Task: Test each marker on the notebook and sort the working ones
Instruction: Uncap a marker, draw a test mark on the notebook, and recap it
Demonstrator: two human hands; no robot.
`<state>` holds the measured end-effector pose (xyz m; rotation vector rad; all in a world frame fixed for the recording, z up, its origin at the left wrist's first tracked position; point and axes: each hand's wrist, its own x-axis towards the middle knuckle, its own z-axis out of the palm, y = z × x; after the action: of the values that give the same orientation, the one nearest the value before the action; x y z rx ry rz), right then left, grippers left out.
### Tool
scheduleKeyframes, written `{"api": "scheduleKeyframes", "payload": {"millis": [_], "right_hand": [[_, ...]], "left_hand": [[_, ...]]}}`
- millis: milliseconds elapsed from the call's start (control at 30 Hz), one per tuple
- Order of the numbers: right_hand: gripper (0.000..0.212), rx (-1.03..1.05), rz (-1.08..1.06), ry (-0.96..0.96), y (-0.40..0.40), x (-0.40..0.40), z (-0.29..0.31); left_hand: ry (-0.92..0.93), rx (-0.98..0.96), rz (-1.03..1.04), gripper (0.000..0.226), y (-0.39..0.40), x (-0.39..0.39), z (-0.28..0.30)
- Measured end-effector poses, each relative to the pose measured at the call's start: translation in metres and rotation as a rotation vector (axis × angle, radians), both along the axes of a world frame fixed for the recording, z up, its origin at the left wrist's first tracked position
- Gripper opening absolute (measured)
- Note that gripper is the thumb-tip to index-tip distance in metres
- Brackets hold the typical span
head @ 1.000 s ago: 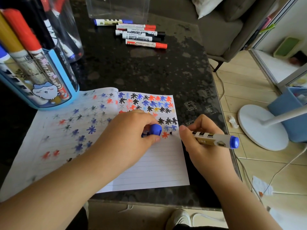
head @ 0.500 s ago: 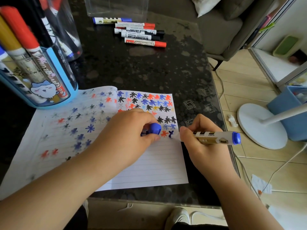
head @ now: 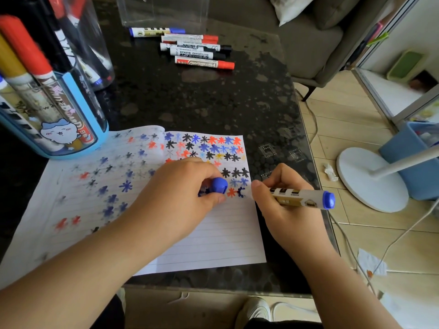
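An open lined notebook (head: 213, 238) lies on the dark table (head: 202, 103), its pages dotted with blue, black and red star marks. My right hand (head: 282, 205) grips a blue marker (head: 301, 198), whose tip touches the page at a fresh dark blue star (head: 241, 192). My left hand (head: 180, 198) rests on the notebook and pinches the marker's blue cap (head: 219, 185). Several capped markers (head: 197, 49) lie side by side at the far side of the table.
A blue holder (head: 54, 129) full of markers stands at the left, with a clear cup of markers (head: 90, 55) behind it. A clear box (head: 164, 10) sits at the back. A fan base (head: 370, 179) and a cable are on the floor to the right.
The marker tip has drawn a dark blue star beside the red one. My left hand has stayed in place with the cap.
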<state>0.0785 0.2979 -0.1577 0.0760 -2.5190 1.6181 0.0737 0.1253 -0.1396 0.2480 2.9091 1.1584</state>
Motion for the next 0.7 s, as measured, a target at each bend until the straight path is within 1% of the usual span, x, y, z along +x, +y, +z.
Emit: {"api": "scheduleKeyframes", "payload": {"millis": [133,200,233,267,300,400,467,500,567,700], "right_hand": [[0.032,-0.029,-0.092,-0.009,0.001,0.0,0.003],[0.032,-0.1,-0.138,-0.027,0.002,0.001,0.004],[0.033,-0.146,-0.158,-0.032,0.002,0.002,0.005],[0.032,-0.185,-0.166,-0.036,0.001,0.002,0.009],[0.03,-0.214,-0.158,-0.045,0.001,0.003,0.013],[0.019,-0.361,-0.056,-0.046,-0.004,0.006,0.031],[0.018,-0.465,0.0,-0.024,-0.008,0.009,0.043],[0.02,-0.493,0.002,-0.016,-0.009,0.01,0.047],[0.024,-0.515,-0.007,-0.004,-0.01,0.01,0.052],[0.014,-0.592,0.035,0.006,-0.02,0.005,0.056]], "left_hand": [[0.012,0.008,-0.022,0.014,-0.001,0.0,-0.001],[0.011,0.018,-0.028,0.013,-0.002,0.0,-0.002],[-0.003,0.059,-0.017,0.013,-0.003,-0.001,-0.002],[-0.041,0.141,0.008,0.013,-0.004,-0.001,-0.001],[-0.104,0.264,0.042,0.015,-0.005,-0.003,0.001],[-0.322,0.757,0.169,0.022,-0.009,-0.008,0.013],[-0.401,1.035,0.229,0.027,-0.012,-0.01,0.02],[-0.42,1.112,0.239,0.028,-0.013,-0.01,0.024],[-0.446,1.185,0.24,0.026,-0.015,-0.008,0.03],[-0.5,1.221,0.219,0.03,-0.017,-0.005,0.034]]}}
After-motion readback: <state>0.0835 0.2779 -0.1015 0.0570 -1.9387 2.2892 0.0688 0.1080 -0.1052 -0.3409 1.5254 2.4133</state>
